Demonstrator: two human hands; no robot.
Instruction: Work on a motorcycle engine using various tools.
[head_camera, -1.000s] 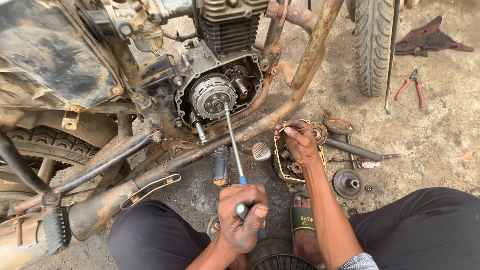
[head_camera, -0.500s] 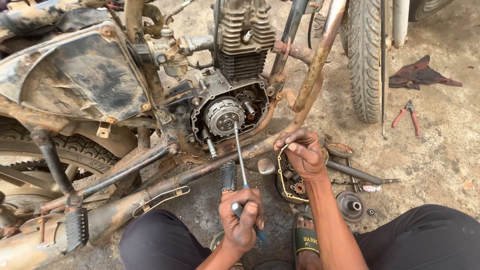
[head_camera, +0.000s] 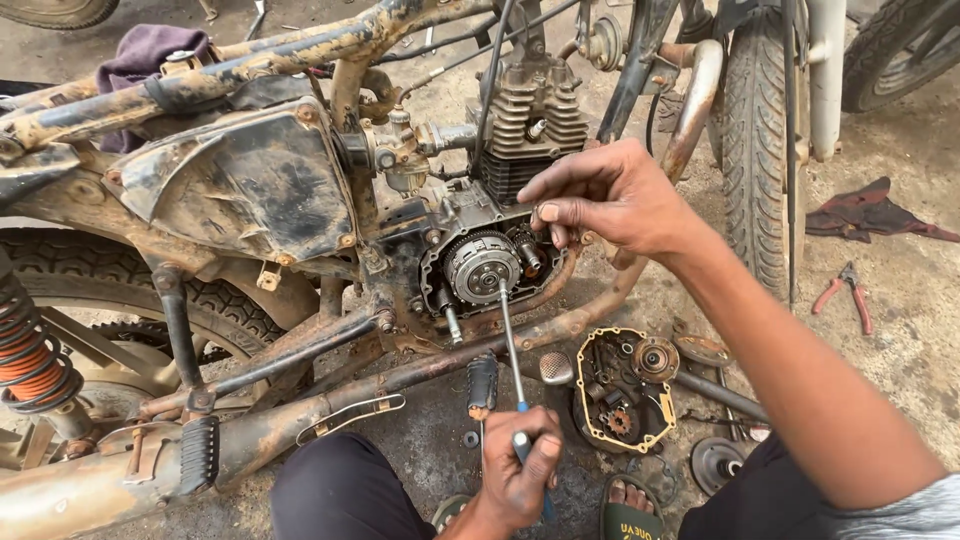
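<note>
Clearly, hands (head_camera: 520, 475) (head_camera: 600, 195) flank clutch (head_camera: 480, 266), screwdriver (head_camera: 508, 335) touching.

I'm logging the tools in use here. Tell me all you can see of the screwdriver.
The screwdriver has a long, thin bare-metal shaft and a blue handle. It stands steeply, tip up against the lower edge of the round clutch assembly in the open engine. The left hand grips its handle from below; the right hand is up beside the engine, not touching it.

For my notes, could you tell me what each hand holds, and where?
Left hand grips the screwdriver by its handle; right hand holds nothing visible.
</note>
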